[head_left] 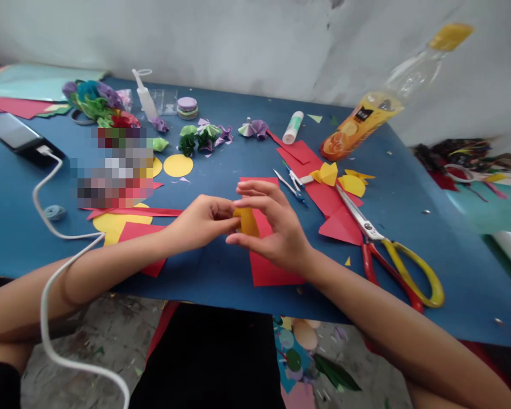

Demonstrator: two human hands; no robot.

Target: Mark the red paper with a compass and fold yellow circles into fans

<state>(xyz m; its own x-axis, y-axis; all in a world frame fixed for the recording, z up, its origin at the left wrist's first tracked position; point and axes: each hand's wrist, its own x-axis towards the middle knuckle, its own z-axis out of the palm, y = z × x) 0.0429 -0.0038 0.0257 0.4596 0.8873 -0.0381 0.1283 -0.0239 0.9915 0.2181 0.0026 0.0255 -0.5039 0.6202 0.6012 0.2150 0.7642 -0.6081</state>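
Your left hand (202, 218) and right hand (272, 227) meet just above the tabletop (221, 267), both pinching one small yellow paper (247, 221). The left thumb and fingertips are closed on its left edge; the right hand grips it from the right with thumb below and forefinger stretched over the top, the other fingers loosely curled. The paper is off the surface, held over a red sheet (270, 267) that lies flat beneath your hands.

You look to be in the middle of folding or pleating this piece, though your fingers hide much of it, so I cannot tell how many creases it has. The folded yellow piece (329, 173) further right and the small paper flowers (204, 138) at the back suggest the shape you are working toward.

The next move calls for a firm, even crease: keep the left pinch steady as an anchor and let the right fingertips press along the fold line, edges matched before you flatten.

The scissors (387, 247) lie to your right, blades toward the red scraps, within reach. A glue stick (293, 127) lies further back, beside a bottle (375, 111). A phone (17, 136) with its white cable (46, 227) is at far left.
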